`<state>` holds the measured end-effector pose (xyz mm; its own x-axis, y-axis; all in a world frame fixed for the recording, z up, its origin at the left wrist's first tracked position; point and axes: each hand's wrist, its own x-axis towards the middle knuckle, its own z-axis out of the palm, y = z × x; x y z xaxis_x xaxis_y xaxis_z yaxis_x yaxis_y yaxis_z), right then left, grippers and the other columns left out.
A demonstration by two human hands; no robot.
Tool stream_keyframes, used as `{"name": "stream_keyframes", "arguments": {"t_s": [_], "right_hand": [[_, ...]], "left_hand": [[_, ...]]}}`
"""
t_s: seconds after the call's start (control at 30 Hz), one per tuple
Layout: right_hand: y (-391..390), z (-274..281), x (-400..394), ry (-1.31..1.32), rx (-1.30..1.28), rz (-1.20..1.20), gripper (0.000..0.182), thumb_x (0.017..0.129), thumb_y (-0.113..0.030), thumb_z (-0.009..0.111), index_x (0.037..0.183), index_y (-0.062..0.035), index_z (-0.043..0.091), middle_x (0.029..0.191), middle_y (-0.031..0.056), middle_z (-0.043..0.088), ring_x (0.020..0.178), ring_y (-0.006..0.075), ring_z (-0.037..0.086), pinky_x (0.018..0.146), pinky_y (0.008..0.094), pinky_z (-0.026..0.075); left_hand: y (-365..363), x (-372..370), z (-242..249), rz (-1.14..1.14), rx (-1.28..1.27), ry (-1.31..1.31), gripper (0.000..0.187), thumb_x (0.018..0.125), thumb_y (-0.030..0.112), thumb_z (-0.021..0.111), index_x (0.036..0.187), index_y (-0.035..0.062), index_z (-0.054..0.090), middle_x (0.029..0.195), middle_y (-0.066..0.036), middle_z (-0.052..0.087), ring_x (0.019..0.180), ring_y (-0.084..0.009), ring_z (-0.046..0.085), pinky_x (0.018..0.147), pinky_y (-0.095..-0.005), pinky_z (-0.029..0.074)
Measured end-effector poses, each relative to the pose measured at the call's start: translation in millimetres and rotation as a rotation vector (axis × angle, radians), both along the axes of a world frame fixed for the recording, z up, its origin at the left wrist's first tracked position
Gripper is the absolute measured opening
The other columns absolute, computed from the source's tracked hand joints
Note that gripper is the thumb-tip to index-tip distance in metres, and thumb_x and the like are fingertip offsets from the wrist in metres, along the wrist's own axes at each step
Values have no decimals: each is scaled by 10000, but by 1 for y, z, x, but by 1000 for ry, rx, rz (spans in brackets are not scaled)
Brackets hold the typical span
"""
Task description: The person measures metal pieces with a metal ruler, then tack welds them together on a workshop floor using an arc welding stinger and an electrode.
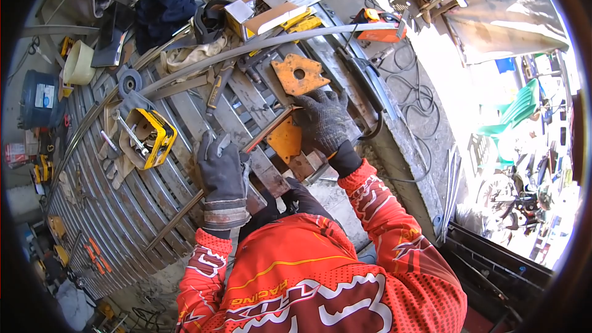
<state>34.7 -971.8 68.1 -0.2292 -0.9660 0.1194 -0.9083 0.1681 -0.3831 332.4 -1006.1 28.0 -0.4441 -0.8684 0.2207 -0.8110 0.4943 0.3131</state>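
My left hand (221, 169), in a thick grey work glove, lies over the metal slats with its fingers stretched forward. I see nothing held in it. My right hand (324, 120) wears a dark knitted glove and rests at the far end of a flat metal bar (271, 128), fingers spread. Its fingertips reach the near edge of an orange welding magnet (300, 74) with a round hole. A second orange magnet (285, 139) sits against the bar, just left of my right palm. What lies under that palm is hidden.
A yellow-and-black container (148, 139) with metal hardware stands on the slatted bench (132, 200). Near it are a grinding disc (130, 82) and a yellow-black hand tool (219, 89). A long curved metal strip (259, 43) crosses behind. Cables (419, 95) lie on the floor at right.
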Motion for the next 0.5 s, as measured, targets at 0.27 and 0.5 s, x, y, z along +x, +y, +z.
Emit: {"name": "stream_keyframes", "arguments": {"t_s": [0.27,0.5], "right_hand": [[-1,-1,0,1,-6,5,450,853,-300,790,1296,-236,743,1307,79,681,1246,369,588,1181,636,264],[-4,-9,-3,-12,-58,19,399,803,-256,812,1197,-208,776,1233,76,706,1238,368,598,1178,630,268]], "left_hand": [[4,-8,24,-13,-44,-81,268,887,105,794,1144,94,719,1366,-54,585,1410,-251,487,1267,-364,327],[7,-9,15,14,101,162,517,944,25,727,1421,64,529,1377,-87,581,1332,-249,550,1219,-374,398]]}}
